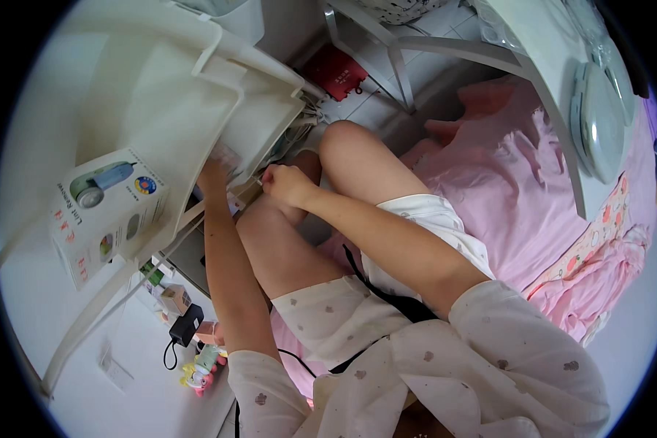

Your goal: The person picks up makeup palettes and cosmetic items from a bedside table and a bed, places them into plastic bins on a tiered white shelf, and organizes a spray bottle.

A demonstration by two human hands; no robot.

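Note:
My left hand reaches into the lower white plastic bin, its fingers mostly hidden by the upper bin's wall. A blurred, pinkish clear packet lies right by those fingers; whether they grip it I cannot tell. At the lower bin's near edge, above my knee, my right hand has its fingers curled on the rim. The upper white bin overhangs to the left. A boxed lint remover, printed with a picture of the device, stands in that upper bin.
Cables hang behind the lower bin. A red bag is on the tiled floor beside a metal table frame. Pink bedding lies at right under a white tabletop. Small boxes, a black adapter and a toy are lower left.

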